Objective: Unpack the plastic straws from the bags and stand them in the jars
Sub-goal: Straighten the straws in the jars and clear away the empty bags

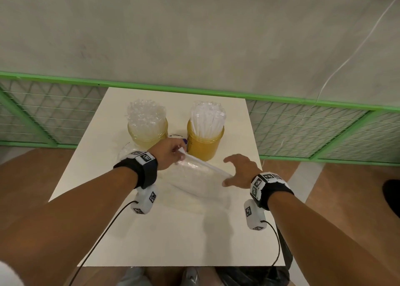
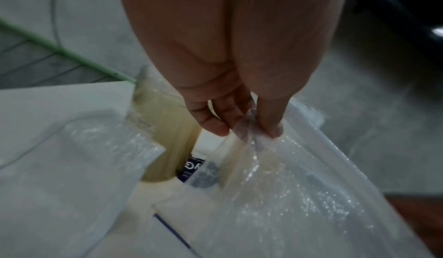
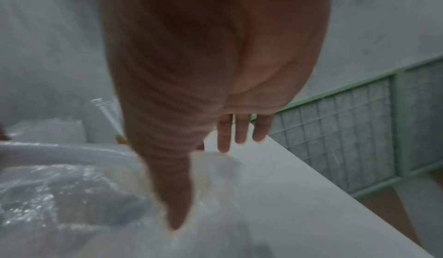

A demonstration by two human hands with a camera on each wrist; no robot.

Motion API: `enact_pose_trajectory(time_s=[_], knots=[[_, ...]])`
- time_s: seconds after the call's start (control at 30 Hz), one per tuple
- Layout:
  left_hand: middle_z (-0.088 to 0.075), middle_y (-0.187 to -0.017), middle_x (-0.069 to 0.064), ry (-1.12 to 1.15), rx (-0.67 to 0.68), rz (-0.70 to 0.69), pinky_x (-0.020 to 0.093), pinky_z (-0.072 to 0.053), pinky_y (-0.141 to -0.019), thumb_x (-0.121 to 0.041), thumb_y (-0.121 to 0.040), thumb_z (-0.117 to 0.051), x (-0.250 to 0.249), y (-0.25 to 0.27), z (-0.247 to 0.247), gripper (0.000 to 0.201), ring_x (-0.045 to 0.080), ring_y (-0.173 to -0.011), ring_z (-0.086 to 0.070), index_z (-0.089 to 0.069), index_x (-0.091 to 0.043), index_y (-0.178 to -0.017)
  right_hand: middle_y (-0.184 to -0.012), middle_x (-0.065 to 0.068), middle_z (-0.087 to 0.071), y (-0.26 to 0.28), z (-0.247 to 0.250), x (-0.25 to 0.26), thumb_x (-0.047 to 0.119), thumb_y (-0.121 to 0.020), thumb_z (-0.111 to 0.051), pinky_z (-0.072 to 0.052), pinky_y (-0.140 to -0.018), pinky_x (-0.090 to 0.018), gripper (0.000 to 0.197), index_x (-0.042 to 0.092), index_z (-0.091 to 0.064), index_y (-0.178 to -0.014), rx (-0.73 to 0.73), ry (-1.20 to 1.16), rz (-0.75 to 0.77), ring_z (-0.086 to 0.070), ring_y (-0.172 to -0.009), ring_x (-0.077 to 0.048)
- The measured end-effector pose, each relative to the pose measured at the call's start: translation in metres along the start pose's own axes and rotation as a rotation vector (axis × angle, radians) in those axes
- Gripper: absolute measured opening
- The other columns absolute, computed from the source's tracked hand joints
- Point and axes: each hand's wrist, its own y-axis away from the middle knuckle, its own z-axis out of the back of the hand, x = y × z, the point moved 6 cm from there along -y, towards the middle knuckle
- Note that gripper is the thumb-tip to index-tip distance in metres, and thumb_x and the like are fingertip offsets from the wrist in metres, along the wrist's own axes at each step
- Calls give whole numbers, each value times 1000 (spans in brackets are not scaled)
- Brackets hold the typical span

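On the white tabletop (image 1: 173, 231), two yellow jars stand side by side at frame centre. The left jar (image 1: 149, 134) is packed with clear straws (image 1: 146, 114), the right jar (image 1: 204, 143) with white straws (image 1: 207, 119); both bundles stand upright. Just below the jars lies a clear bag (image 1: 194, 177), crumpled, running from centre toward lower right.

The left hand (image 1: 171, 153) sits right below the gap between the jars, its fingers (image 2: 269, 121) pinching the bag's upper edge between thumb and fingertips, as the left wrist view shows. The right hand (image 1: 241, 171) hovers at the bag's right end with fingers (image 3: 239, 129) straight and spread, thumb low by the plastic; whether it touches the bag I cannot tell. Another clear bag (image 2: 79, 159) lies lower left in the left wrist view, beside the left jar. A green mesh fence (image 1: 313, 129) runs behind the tabletop.
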Motion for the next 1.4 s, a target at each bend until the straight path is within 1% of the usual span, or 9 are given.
enact_pose_trajectory(time_s=[0.07, 0.17, 0.23, 0.5, 0.7, 0.87, 1.1, 1.23, 1.4], knots=[[-64, -83, 2, -25, 57, -67, 28, -52, -68, -18, -91, -68, -21, -8, -7, 20, 17, -70, -65, -60, -35, -84, -149, 11, -48, -2, 4, 24, 52, -71, -87, -36, -114, -38, 87, 40, -44, -145, 55, -201, 92, -45, -136, -15], [-58, -75, -6, 15, 68, -87, 29, -47, -67, -25, -89, -71, -46, -16, -8, 17, 13, -65, -55, -59, -26, -101, -106, 7, -74, -5, 10, 49, 28, -81, -83, -50, -90, -31, 29, 33, -71, -107, 65, -454, 209, -67, -99, -8], [-60, -85, -8, 76, 62, -11, 29, -45, -70, -41, -81, -79, -47, -19, -3, 46, 10, -75, -57, -52, -25, -114, -90, -1, -78, -4, 14, 52, 11, -90, -70, -53, -75, -27, 10, 21, -71, -94, 44, -624, 201, -72, -81, -7], [-66, -114, -10, 249, -6, 252, 36, -50, -97, -68, -57, -85, 17, -5, -8, 92, 10, -108, -64, -45, -29, -130, -101, -15, -75, -2, 13, 21, 3, -97, -62, -60, -87, -46, 10, 9, -67, -102, -60, -1233, 35, -75, -96, -28], [-73, -105, -11, 216, 97, 184, 37, -52, -97, -53, -69, -85, 0, -9, -41, 56, 5, -99, -67, -65, -28, -115, -104, -17, -71, -6, 5, 37, 2, -96, -66, -61, -81, -44, 9, 8, -67, -103, -52, -1423, 27, -71, -101, -32], [-56, -140, -5, 293, 28, 235, 42, -45, -108, -69, -46, -90, 21, -22, -41, 118, 14, -127, -55, -39, -25, -142, -105, -16, -73, -1, 7, 37, 4, -97, -66, -62, -85, -46, 14, 6, -66, -111, -17, -1493, 14, -72, -97, -29], [-76, -97, 4, 407, 20, 204, 36, -59, -79, -16, -88, -74, -1, -10, -32, 20, 18, -90, -73, -69, -13, -107, -117, -20, -73, -2, 7, 32, 10, -96, -69, -62, -81, -40, 30, 2, -63, -124, -7, -1460, -11, -73, -104, -32], [-74, -102, 11, 483, -40, 191, 29, -56, -66, -12, -93, -68, 3, -6, -25, 20, 22, -89, -72, -66, -8, -113, -107, -12, -76, 1, 1, 27, 8, -96, -67, -62, -81, -36, 26, 13, -68, -122, 74, -1238, -25, -75, -96, -28], [-76, -93, 13, 416, 96, 245, 47, -62, -76, -14, -99, -59, 12, 2, -32, 7, 28, -79, -75, -62, -10, -102, -89, -8, -75, 1, -3, 17, 10, -102, -58, -57, -78, -35, 20, 14, -73, -114, 19, -1132, -12, -73, -81, -23]])
